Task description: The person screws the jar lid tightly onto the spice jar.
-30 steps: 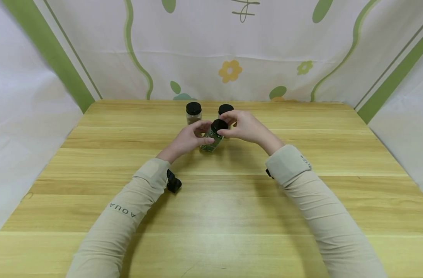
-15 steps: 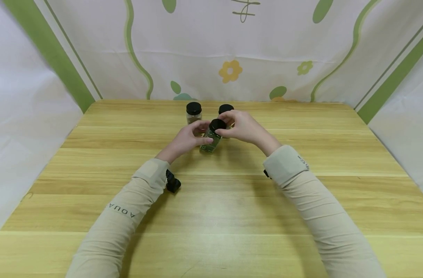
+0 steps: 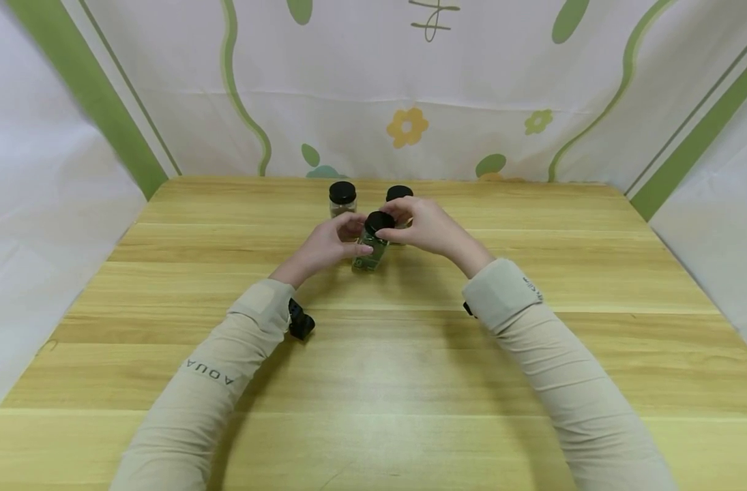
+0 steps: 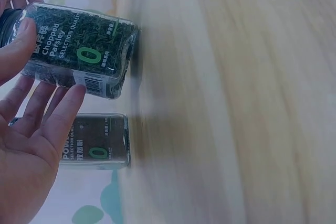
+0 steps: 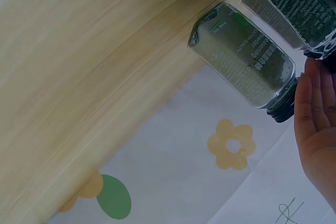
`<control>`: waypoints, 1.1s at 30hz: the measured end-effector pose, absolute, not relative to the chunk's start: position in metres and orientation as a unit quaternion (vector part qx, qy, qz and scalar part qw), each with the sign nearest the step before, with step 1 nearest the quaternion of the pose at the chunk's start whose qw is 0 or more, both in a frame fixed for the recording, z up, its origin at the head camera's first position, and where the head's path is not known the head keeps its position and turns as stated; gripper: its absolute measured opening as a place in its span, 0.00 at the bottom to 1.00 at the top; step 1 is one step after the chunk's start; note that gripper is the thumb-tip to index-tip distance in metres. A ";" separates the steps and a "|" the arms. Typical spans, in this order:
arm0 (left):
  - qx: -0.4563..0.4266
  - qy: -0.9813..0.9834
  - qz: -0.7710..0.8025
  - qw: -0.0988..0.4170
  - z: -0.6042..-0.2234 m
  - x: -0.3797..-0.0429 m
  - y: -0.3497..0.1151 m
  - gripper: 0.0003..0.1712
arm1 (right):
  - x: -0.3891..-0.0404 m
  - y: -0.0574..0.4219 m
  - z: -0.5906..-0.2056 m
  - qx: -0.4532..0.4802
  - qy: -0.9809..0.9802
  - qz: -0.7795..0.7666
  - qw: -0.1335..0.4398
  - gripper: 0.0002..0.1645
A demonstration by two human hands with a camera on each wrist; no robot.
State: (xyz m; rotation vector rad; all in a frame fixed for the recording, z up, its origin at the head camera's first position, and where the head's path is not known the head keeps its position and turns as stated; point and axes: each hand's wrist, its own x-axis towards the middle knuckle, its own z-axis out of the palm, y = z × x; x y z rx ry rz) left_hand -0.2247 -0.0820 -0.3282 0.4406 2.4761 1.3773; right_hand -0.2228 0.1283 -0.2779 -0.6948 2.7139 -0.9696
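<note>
A clear glass jar of chopped parsley point(image 3: 370, 256) with a black cap is between both hands, leaning slightly, its base close over the tabletop. My left hand point(image 3: 324, 247) holds the jar's body, with the thumb across the label and the fingers round its other side. From the right, my right hand point(image 3: 433, 226) grips the black cap between thumb and fingers. Behind my left hand stands a jar of brown powder point(image 4: 100, 139), its black cap showing in the head view. A third jar with pale contents point(image 5: 244, 59) stands behind my right hand, partly hidden by it in the head view.
The wooden table point(image 3: 385, 382) reaches back to a white cloth backdrop point(image 3: 471, 68) printed with flowers and leaves. Cloth sides stand left and right. A small black camera point(image 3: 301, 322) sits at the left wrist.
The parsley jar has tipped a little more upright as its cap shifted left. My right hand moved slightly left with the cap, and my left hand also shifted slightly left. The other jars stayed put.
</note>
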 end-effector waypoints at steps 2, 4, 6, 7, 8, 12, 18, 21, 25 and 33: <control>0.152 0.855 0.477 0.137 -0.328 -0.225 -0.083 0.37 | -0.223 0.128 -0.278 -0.235 0.911 -0.326 0.090 0.31; 0.150 0.854 0.479 0.137 -0.328 -0.225 -0.083 0.36 | -0.223 0.128 -0.279 -0.237 0.910 -0.327 0.091 0.31; 0.148 0.852 0.483 0.136 -0.329 -0.225 -0.085 0.36 | -0.224 0.129 -0.280 -0.240 0.908 -0.330 0.093 0.32; 0.147 0.851 0.485 0.136 -0.329 -0.225 -0.085 0.35 | -0.225 0.129 -0.280 -0.242 0.907 -0.331 0.093 0.32; 0.145 0.851 0.487 0.134 -0.330 -0.225 -0.086 0.34 | -0.225 0.130 -0.280 -0.243 0.907 -0.331 0.093 0.32; 0.140 0.849 0.492 0.132 -0.332 -0.225 -0.089 0.33 | -0.225 0.134 -0.282 -0.243 0.907 -0.333 0.091 0.31; 0.139 0.848 0.494 0.135 -0.332 -0.225 -0.091 0.34 | -0.225 0.139 -0.283 -0.235 0.906 -0.341 0.087 0.30; 0.137 0.846 0.497 0.136 -0.332 -0.225 -0.092 0.35 | -0.225 0.140 -0.283 -0.231 0.906 -0.344 0.083 0.29; 0.135 0.846 0.498 0.136 -0.333 -0.224 -0.093 0.36 | -0.226 0.142 -0.282 -0.230 0.909 -0.339 0.078 0.28; 0.131 0.846 0.498 0.138 -0.333 -0.223 -0.095 0.38 | -0.229 0.147 -0.283 -0.215 0.912 -0.345 0.059 0.28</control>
